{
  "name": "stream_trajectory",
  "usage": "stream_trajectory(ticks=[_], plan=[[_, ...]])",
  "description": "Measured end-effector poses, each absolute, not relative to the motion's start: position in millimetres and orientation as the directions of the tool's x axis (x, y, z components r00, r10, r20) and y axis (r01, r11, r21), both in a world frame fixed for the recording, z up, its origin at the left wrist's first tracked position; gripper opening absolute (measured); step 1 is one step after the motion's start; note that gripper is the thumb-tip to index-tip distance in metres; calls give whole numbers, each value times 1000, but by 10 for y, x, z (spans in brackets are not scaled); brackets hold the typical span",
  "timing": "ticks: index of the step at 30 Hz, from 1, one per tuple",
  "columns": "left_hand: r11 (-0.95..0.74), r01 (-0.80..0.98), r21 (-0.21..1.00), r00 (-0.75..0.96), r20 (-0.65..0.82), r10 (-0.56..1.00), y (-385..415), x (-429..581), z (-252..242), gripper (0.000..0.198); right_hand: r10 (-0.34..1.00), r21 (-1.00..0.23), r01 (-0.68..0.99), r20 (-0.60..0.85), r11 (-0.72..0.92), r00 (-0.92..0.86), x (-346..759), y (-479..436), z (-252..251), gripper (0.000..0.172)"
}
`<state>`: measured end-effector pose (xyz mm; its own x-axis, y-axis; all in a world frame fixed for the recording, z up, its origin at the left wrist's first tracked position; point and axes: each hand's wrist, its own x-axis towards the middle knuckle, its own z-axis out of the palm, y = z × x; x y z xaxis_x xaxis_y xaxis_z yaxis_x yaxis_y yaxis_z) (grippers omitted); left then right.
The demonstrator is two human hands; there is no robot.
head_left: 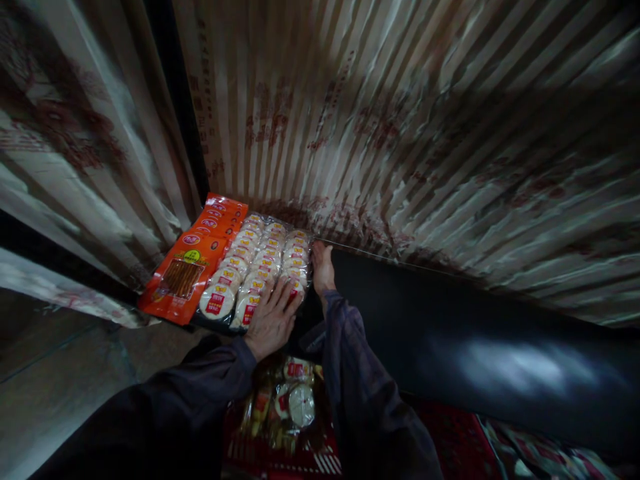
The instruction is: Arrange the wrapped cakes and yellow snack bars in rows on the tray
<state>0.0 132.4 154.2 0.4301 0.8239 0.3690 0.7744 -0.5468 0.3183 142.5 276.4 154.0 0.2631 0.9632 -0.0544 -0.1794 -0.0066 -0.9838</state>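
My left hand (271, 315) lies flat with fingers spread on rows of small round wrapped snack packs (255, 267) with red and white labels, laid on a dark shelf. My right hand (323, 268) rests at the right edge of those rows, fingers pointing away and pressed against the packs' side; it holds nothing I can make out. Orange snack packets (193, 270) with a clear window lie in an overlapping row just left of the round packs.
A dark shelf surface (450, 333) stretches to the right. Striped, printed packaging (380, 113) fills the wall behind and to the left. Below my arms a red basket (285, 453) holds more wrapped snacks (295, 400).
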Motion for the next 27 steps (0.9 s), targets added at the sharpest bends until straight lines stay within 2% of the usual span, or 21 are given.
stream_trajectory(ticks=[6,10,14,19,24,27], plan=[[-576,784,230,461,407,789,1224,-54,1659,58,922,-969,-243,-54,45,383,1539,2144,1635,71],[-475,851,224,351,430,832,967,-196,1679,59,891,-980,-164,28,114,454,1397,1453,1574,72],[-339,909,241,219,416,883,707,-409,1558,63,913,-997,-45,33,57,407,1263,1036,1463,72],[-295,928,227,186,404,895,750,-548,1446,60,923,-968,245,47,-53,383,1153,1203,1428,75],[-299,927,226,179,433,883,916,-545,1395,53,968,-893,450,105,-10,229,1013,1447,1340,81],[-311,920,241,180,444,878,935,-546,1369,53,971,-859,511,145,28,191,964,1484,1288,78]])
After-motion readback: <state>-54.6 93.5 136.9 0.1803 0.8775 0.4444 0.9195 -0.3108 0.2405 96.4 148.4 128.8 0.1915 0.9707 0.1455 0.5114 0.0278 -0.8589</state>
